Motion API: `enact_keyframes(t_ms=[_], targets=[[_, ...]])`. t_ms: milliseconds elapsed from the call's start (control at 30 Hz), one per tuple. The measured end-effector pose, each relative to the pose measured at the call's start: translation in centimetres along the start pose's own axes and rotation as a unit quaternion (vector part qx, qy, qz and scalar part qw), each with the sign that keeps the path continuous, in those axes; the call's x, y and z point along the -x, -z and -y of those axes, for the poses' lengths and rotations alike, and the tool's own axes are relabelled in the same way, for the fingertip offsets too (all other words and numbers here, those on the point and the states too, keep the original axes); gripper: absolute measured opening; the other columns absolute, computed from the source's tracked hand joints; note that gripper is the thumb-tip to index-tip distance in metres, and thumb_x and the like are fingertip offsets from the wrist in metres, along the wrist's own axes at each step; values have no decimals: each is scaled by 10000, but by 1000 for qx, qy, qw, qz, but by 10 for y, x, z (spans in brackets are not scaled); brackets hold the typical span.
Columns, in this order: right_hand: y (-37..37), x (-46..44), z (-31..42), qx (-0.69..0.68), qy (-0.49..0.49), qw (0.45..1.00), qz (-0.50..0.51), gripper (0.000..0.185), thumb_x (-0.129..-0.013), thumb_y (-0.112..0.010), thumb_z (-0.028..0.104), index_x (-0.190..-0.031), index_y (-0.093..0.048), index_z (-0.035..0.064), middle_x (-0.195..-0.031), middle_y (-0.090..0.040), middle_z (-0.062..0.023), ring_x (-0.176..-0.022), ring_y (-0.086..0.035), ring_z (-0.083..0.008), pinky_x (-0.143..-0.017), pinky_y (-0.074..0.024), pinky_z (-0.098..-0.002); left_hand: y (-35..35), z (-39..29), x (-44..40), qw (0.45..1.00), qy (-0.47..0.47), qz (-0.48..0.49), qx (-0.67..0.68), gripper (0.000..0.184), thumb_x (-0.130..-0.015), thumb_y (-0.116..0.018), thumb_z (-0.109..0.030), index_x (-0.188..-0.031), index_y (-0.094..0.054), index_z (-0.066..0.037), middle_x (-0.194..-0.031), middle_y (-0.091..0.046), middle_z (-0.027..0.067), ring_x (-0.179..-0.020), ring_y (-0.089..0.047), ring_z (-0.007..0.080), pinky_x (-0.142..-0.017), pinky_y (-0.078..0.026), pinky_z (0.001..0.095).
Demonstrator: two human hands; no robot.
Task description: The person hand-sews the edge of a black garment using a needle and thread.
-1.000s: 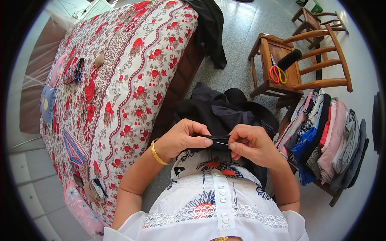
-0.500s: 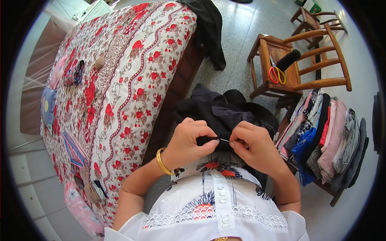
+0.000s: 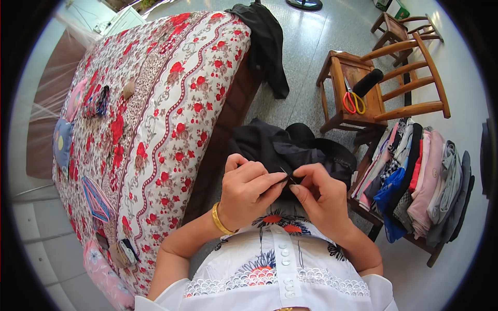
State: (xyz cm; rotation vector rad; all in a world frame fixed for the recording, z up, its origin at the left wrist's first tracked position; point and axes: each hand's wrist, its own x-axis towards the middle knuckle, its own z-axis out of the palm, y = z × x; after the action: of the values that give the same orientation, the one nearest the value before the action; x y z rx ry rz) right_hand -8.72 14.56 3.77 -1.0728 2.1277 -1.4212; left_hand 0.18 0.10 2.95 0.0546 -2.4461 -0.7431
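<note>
Over my lap lies a dark garment (image 3: 306,152), bunched up beyond my hands. My left hand (image 3: 249,182), with a gold bangle at the wrist, is closed in a pinch on a black edge of the cloth. Facing it, my right hand (image 3: 322,196) is pinched at the same spot, its fingertips almost touching the left ones. A thin needle (image 3: 284,170) sticks up between the fingertips, pointing away to the left. The right fingers seem to grip its lower end, which they partly cover. Any thread on it is too fine to make out.
On a wooden chair (image 3: 341,66) lie scissors (image 3: 354,103) with red and yellow handles, beside a black thread spool (image 3: 369,82). Folded clothes (image 3: 428,181) stand in a row on a bench at right. A flowered bed (image 3: 171,129) fills the left; dark trousers (image 3: 271,57) hang off its corner.
The needle lay nearly level between my hands; now it points up and away. My right hand has turned and come closer to the left, and the left has rolled over the cloth.
</note>
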Motion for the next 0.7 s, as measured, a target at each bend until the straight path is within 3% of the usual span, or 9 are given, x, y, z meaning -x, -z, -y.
enact_keyframes(t_ms=[67,200,267,433,500,533,633,700], targets=[[-1,2,3,-74,-48,996,3,228,-722,-621,32,-896,-473,14,-616,-517,-73,-461,-489,-118,-435,-377,-242,-1,1,1,1000,1,-3,4,178,-563,-688,-46,-724,-627,-89,-545,-470,-27,-495,-445,117,-615,-312,279],[-3,0,-7,-105,-34,994,26,308,-731,-623,38,-966,-426,12,-594,-506,-62,-452,-474,-92,-428,-362,-224,-2,1,2,999,0,-3,50,200,-549,-692,-45,-732,-634,-97,-542,-478,-30,-493,-447,110,-614,-310,276],[3,-6,-1,-233,-145,960,56,218,-750,-616,73,-908,-484,3,-614,-506,-40,-480,-448,-70,-432,-342,-212,-2,2,2,998,-4,0,55,205,-545,-693,-43,-733,-636,-101,-543,-480,-31,-492,-446,109,-615,-310,275],[15,-20,-16,-115,-28,992,-38,132,-788,-576,123,-755,-587,-4,-662,-503,-15,-521,-392,-47,-455,-310,-199,0,6,1,998,-6,24,56,201,-547,-697,-55,-730,-638,-117,-532,-459,-37,-489,-442,108,-606,-302,274],[14,-24,-20,-81,0,996,40,112,-785,-576,109,-769,-586,-1,-656,-500,-13,-528,-395,-33,-458,-312,-193,-1,5,1,997,-11,35,65,193,-549,-699,-62,-723,-636,-117,-528,-451,-36,-486,-437,110,-604,-299,274],[15,-24,-16,-154,-86,980,91,120,-784,-580,110,-764,-581,-8,-658,-500,1,-508,-387,-21,-441,-300,-177,-1,5,0,996,-14,45,72,186,-550,-702,-69,-716,-633,-118,-525,-443,-34,-484,-433,112,-602,-297,274],[14,-25,-19,-217,-126,958,141,110,-790,-577,104,-780,-567,-5,-666,-503,14,-460,-381,-5,-406,-292,-152,-2,7,2,996,-10,54,69,166,-563,-699,-74,-704,-626,-121,-524,-435,-32,-482,-427,112,-601,-296,275],[11,-26,-18,-280,-139,943,115,112,-800,-565,112,-784,-556,1,-671,-507,14,-433,-382,-5,-388,-292,-147,0,7,1,994,4,71,82,141,-577,-689,-69,-693,-621,-112,-520,-434,-25,-476,-419,118,-598,-291,273]])
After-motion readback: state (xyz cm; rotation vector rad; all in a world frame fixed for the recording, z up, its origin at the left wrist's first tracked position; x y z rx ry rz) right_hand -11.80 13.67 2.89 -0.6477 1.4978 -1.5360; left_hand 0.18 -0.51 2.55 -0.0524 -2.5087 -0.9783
